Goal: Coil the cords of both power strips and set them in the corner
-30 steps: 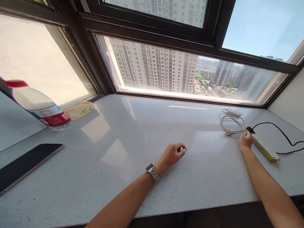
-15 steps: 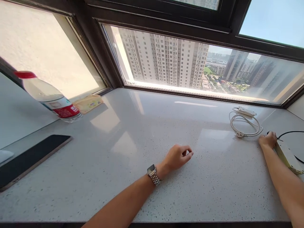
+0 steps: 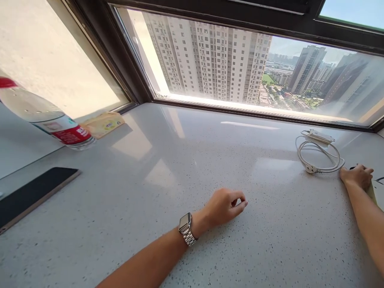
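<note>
My left hand (image 3: 224, 207), with a metal watch on the wrist, rests on the speckled white windowsill (image 3: 168, 180) with its fingers curled loosely and nothing in it. At the far right my right hand (image 3: 357, 176) lies on the end of a yellowish power strip (image 3: 373, 192), which is mostly cut off by the frame edge. Whether the fingers grip the strip or only press on it is unclear. A coiled white cable with a plug (image 3: 319, 154) lies just left of that hand.
A water bottle with a red cap and label (image 3: 48, 118) stands at the left, with a yellow packet (image 3: 103, 124) behind it. A dark flat tablet (image 3: 31, 194) lies at the near left. The dark window frame (image 3: 240, 110) borders the sill's far edge.
The view has tilted down and shifted left, so the power strip has slid toward the right edge. My right hand stays on the strip's end. My left hand has barely moved.
</note>
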Available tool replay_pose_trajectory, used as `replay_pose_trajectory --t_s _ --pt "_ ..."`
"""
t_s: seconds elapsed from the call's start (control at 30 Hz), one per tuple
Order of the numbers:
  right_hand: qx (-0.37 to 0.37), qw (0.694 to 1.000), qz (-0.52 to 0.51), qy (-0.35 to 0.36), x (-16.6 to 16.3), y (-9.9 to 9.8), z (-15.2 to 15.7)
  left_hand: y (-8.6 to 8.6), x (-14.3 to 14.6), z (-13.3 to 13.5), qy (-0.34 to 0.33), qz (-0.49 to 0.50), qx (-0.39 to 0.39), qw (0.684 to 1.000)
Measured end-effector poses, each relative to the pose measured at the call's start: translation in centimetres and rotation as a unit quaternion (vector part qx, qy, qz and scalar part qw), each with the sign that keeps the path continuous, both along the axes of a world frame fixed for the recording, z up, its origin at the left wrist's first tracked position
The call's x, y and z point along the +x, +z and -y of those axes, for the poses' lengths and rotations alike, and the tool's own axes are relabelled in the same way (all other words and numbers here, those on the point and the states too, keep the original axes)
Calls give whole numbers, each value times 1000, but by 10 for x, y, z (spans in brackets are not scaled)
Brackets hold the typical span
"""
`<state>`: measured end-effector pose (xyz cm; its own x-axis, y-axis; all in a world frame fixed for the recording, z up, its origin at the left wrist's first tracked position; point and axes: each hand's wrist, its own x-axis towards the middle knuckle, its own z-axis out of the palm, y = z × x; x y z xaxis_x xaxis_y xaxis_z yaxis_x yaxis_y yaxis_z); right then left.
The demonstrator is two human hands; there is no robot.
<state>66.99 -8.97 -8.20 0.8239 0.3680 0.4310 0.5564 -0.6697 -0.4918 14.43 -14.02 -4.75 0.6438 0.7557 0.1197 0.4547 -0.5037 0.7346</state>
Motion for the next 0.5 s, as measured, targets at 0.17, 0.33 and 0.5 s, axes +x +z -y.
replay_pose_trajectory --t_s 0.17,0.33,0.5 --pt "-33 998 -23 -43 -8 4 -2 -2 1 0 -2 0 12 1000" --pt "-57 996 -51 -55 -27 18 13 0 2 1 -19 -11 56 998" --pt "-30 998 -57 -1 -41 22 34 14 2 4 -29 -12 173 984"
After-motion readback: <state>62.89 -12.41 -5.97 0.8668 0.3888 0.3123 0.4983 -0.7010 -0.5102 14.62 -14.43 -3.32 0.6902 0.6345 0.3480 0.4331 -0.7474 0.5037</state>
